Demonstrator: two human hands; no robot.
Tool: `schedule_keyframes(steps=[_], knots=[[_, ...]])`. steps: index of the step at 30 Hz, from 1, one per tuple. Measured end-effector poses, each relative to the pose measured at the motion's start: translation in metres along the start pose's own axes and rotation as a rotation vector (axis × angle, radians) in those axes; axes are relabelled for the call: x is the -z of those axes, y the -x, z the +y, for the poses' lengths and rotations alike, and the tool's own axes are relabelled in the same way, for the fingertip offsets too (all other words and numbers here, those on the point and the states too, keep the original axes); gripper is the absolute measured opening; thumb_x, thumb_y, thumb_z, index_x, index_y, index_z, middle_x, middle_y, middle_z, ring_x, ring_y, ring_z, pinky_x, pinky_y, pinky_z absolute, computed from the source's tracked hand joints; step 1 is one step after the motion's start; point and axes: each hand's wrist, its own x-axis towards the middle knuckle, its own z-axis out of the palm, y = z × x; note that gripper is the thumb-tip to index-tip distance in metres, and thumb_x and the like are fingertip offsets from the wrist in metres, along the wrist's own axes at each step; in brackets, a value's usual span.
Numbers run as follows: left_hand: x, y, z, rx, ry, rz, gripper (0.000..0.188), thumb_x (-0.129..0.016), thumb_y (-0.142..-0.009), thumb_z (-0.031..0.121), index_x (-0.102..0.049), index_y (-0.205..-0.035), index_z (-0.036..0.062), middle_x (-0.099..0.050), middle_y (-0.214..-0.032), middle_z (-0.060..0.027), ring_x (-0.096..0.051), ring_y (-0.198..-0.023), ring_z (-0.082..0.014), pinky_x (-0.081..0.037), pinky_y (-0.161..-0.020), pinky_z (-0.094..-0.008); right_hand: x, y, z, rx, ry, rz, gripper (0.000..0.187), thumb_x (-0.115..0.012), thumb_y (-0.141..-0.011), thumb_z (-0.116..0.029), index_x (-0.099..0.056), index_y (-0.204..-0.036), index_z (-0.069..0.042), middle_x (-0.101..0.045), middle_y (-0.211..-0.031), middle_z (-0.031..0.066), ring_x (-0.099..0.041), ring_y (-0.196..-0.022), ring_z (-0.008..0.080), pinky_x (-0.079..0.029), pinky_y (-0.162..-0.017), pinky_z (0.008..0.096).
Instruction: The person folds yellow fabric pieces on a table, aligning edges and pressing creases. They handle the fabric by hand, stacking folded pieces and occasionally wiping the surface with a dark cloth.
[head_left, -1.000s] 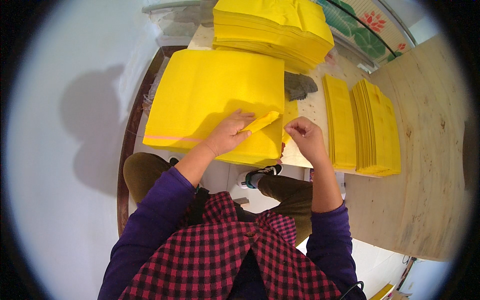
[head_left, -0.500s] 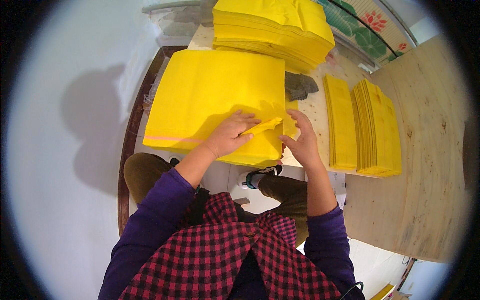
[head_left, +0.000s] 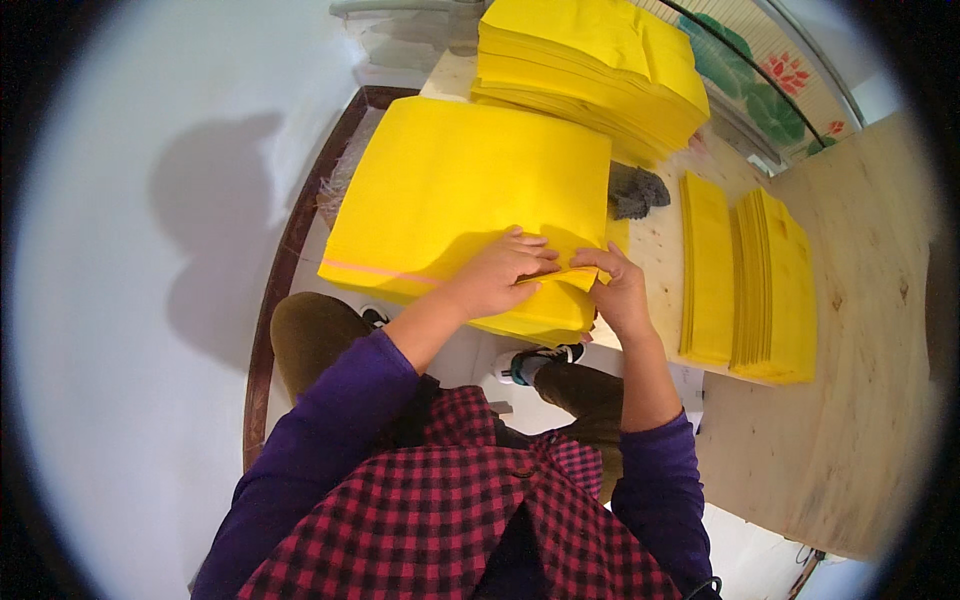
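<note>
A stack of yellow cloth-like sheets (head_left: 470,165) lies in front of me, with a pink line along its near left edge. At its near right corner, the edge of the top sheet is lifted into a small fold (head_left: 565,278). My left hand (head_left: 500,272) holds the left end of this fold, its fingers over the top and its thumb at the near edge. At the right end, my right hand (head_left: 622,292) pinches the fold between thumb and fingers. The layers under my fingers are partly hidden.
A taller yellow stack (head_left: 590,70) stands behind. Folded yellow pieces (head_left: 706,270) and a thicker bundle (head_left: 775,285) lie on the wooden board (head_left: 655,240) at right. A grey cloth (head_left: 635,190) sits beside the front stack. A white wall (head_left: 130,330) rises at left.
My right hand has moved in from beside the stack and closed on the lifted edge. The raised fold now lies lower between both hands. The whole view has shifted slightly.
</note>
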Motion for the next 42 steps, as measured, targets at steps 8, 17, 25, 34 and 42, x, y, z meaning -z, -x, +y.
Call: schedule_keyframes(steps=[8, 17, 25, 34, 42], knots=[[0.004, -0.004, 0.012, 0.024, -0.179, -0.113, 0.040, -0.058, -0.084, 0.013, -0.057, -0.123, 0.0051, -0.054, -0.132, -0.0132, -0.043, -0.130, -0.0318, -0.026, -0.110, -0.0511, 0.000, 0.000, 0.007, -0.088, -0.073, -0.023, 0.019, -0.066, -0.075, 0.006, -0.071, -0.089, -0.007, -0.072, -0.093, 0.0066, -0.065, -0.101, 0.0199, -0.022, -0.115, 0.0452], [0.054, 0.075, 0.012, 0.171, -0.597, 0.012, 0.039, -0.052, -0.082, 0.009, -0.057, -0.120, 0.0024, -0.052, -0.135, -0.0111, -0.044, -0.130, -0.0248, -0.028, -0.111, -0.0447, 0.002, 0.003, 0.000, -0.150, -0.168, -0.023, 0.020, -0.069, -0.075, 0.005, -0.070, -0.091, -0.007, -0.070, -0.102, 0.0104, -0.062, -0.105, 0.0217, -0.032, -0.107, 0.0388], [0.121, 0.132, -0.018, 0.232, -0.713, 0.156, 0.034, -0.054, -0.076, 0.001, -0.064, -0.108, 0.0047, -0.064, -0.117, -0.0105, -0.056, -0.115, -0.0278, -0.038, -0.104, -0.0454, 0.002, 0.007, 0.007, -0.091, -0.225, -0.065, 0.021, -0.068, -0.074, 0.008, -0.069, -0.090, -0.006, -0.070, -0.098, 0.0071, -0.061, -0.109, 0.0234, -0.028, -0.111, 0.0400], [0.143, 0.147, -0.057, 0.271, -0.318, 0.341, 0.039, -0.059, -0.069, -0.008, -0.065, -0.106, 0.0030, -0.067, -0.107, -0.0129, -0.060, -0.108, -0.0279, -0.042, -0.099, -0.0399, 0.004, 0.010, -0.001, -0.053, -0.160, -0.086, 0.014, -0.063, -0.081, 0.003, -0.069, -0.090, -0.006, -0.070, -0.101, 0.0075, -0.060, -0.110, 0.0245, -0.021, -0.115, 0.0402], [0.151, 0.135, -0.075, 0.622, 0.447, 0.574, 0.019, -0.060, -0.091, 0.007, -0.064, -0.108, -0.0007, -0.067, -0.101, -0.0019, -0.061, -0.087, -0.0088, -0.048, -0.079, -0.0245, 0.001, 0.007, -0.003, -0.460, -0.489, 0.027, 0.018, -0.062, -0.091, -0.008, -0.064, -0.105, 0.003, -0.067, -0.097, 0.0029, -0.058, -0.093, 0.0099, -0.044, -0.086, 0.0259]])
